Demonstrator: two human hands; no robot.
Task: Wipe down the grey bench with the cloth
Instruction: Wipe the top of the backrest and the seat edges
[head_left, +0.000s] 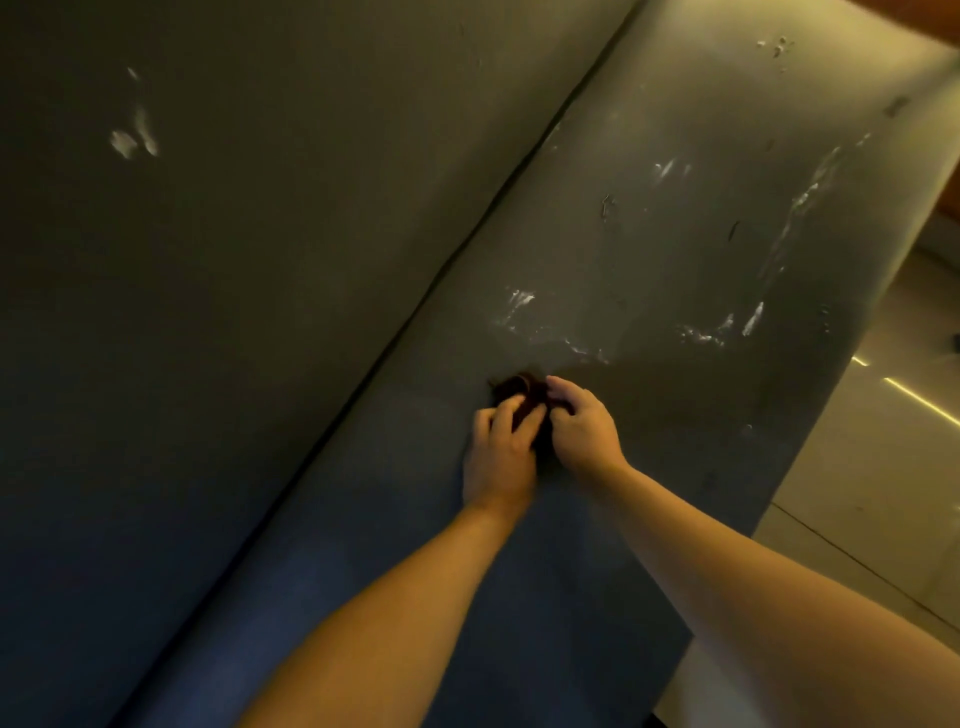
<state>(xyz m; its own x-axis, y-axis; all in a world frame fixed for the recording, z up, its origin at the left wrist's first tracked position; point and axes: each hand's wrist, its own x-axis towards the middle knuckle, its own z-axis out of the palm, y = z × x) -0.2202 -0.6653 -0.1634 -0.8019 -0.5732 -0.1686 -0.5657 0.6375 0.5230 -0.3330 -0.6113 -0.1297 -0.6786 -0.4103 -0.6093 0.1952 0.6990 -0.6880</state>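
Midway along the seat of the grey bench (363, 545), on the side nearer the backrest (208, 312), holds a small dark cloth (522, 389) bunched against the surface under both hands. Grips the near side of the wad with the left hand (498, 457), fingers (505, 411) curled over it; pinches the other side with the right hand (584, 431), likewise curled down onto the fabric. Looks more like gathering or refolding the cloth than a full stroke, though hard to say. Judging by the surface, seems only partly through. Appears matt and unmarked on the near stretch of seat, but shows whitish streaks (519, 304) just beyond the cloth, more smears (802, 202) farther along toward the front edge, and a pale patch (132, 137) up on the backrest. Leaves most of the far seat to be wiped, by that reading.
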